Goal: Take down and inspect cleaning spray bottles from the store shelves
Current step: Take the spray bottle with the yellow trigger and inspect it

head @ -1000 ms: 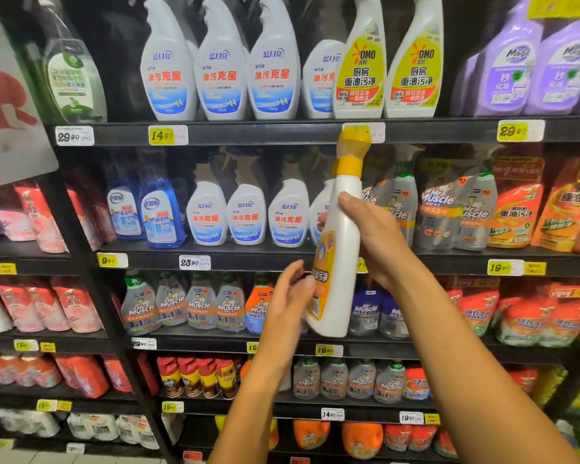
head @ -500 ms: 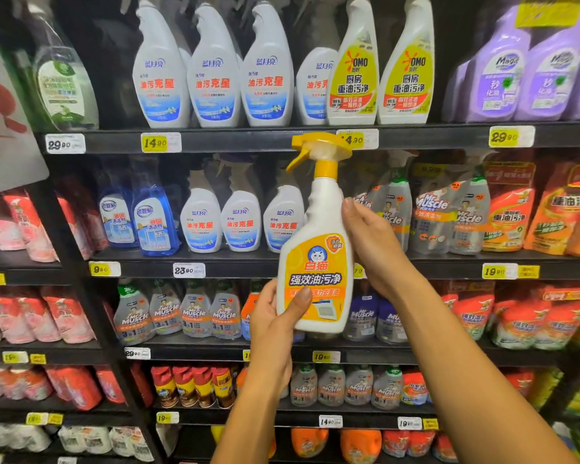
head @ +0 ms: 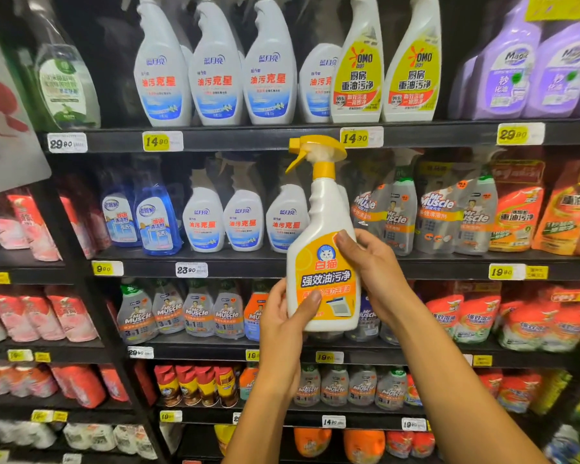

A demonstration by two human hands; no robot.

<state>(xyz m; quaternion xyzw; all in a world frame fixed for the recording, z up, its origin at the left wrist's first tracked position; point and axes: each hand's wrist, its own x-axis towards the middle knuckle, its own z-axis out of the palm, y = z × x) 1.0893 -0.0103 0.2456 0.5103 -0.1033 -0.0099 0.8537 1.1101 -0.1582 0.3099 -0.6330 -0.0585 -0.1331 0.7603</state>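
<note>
Two bare hands hold one white spray bottle [head: 325, 262] up in front of the shelves, clear of them, its base level with the shelf of grey Mr Muscle bottles [head: 181, 313]. Left hand [head: 282, 333] cups the lower left corner, its grip closed on the bottle with the thumb pressed across the orange label. Right hand [head: 379, 279] wraps the right side higher up, also gripping, thumb tip laid on the label beside the cat face. Both forearms rise from the bottom edge with open air between them and to either side.

That bottle stands upright, long axis vertical, label toward the camera, yellow trigger head [head: 315, 150] on top with its nozzle pointing left. The head reaches up to the front edge of the upper shelf [head: 248, 140], overlapping it beside a yellow price tag [head: 357, 138].

Behind, white bottles with blue labels [head: 241, 222] sit in a row on the middle shelf, with two blue bottles [head: 148, 222] left of them. Farther up stand two yellow-labelled OMO bottles [head: 387, 72] and purple bottles [head: 533, 68] at the right
</note>
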